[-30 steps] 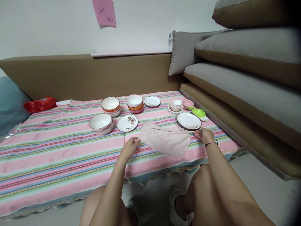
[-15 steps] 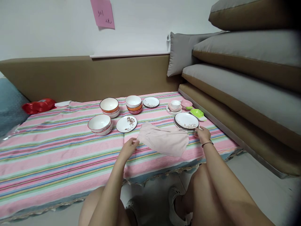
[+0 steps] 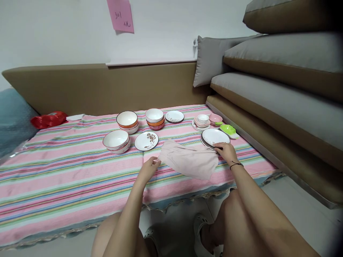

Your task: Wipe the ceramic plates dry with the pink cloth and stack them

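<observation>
A light pink cloth [image 3: 189, 159] lies spread and wrinkled on the striped sheet. My left hand [image 3: 149, 169] is at its left end, fingers loosely curved and apart, holding nothing; whether the fingertips touch the cloth I cannot tell. My right hand [image 3: 226, 151] is at the near rim of a stack of dark-rimmed white plates [image 3: 214, 136]. Its fingers are closed on the top plate's edge, just above the cloth's upper right corner. Left of the cloth rests a single white plate with a brown flower pattern [image 3: 146, 141].
Stacked bowls [image 3: 116, 139] stand on the left, more bowls [image 3: 154, 116] and a plate [image 3: 174, 116] behind. Small dishes [image 3: 202, 120], a pink bowl [image 3: 215, 118] and a green dish [image 3: 227, 129] sit at the right. Thick cushions [image 3: 268, 92] border the right side.
My right hand has shifted left along the rim of the plate stack, from its right side to its near edge. My left hand stays by the cloth. The view has moved slightly.
</observation>
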{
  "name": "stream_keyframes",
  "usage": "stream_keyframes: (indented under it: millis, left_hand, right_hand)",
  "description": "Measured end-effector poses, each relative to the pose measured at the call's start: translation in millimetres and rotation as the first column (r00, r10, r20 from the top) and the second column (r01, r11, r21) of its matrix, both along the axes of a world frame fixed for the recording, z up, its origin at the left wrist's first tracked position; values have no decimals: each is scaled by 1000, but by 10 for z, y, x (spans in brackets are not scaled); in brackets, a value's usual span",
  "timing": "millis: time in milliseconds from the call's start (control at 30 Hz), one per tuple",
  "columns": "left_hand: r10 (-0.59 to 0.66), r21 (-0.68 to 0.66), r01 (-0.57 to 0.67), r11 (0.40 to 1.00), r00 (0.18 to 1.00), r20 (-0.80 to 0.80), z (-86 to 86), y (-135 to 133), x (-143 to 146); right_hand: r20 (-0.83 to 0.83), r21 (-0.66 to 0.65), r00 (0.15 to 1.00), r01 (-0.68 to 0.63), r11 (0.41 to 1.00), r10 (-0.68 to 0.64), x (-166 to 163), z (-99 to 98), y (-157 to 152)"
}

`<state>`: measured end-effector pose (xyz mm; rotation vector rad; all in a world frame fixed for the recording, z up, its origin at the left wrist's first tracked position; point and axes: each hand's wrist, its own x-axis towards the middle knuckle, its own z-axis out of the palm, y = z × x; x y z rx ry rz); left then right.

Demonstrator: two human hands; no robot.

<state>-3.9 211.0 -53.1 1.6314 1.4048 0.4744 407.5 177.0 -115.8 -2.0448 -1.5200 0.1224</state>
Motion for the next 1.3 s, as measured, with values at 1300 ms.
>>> stream_keyframes:
  millis: [1300]
  left_hand:
    - [6, 55, -5, 998, 1000, -5, 165, -39, -21]
  right_hand:
    - [433, -49, 895, 140, 989, -105, -195, 203, -69]
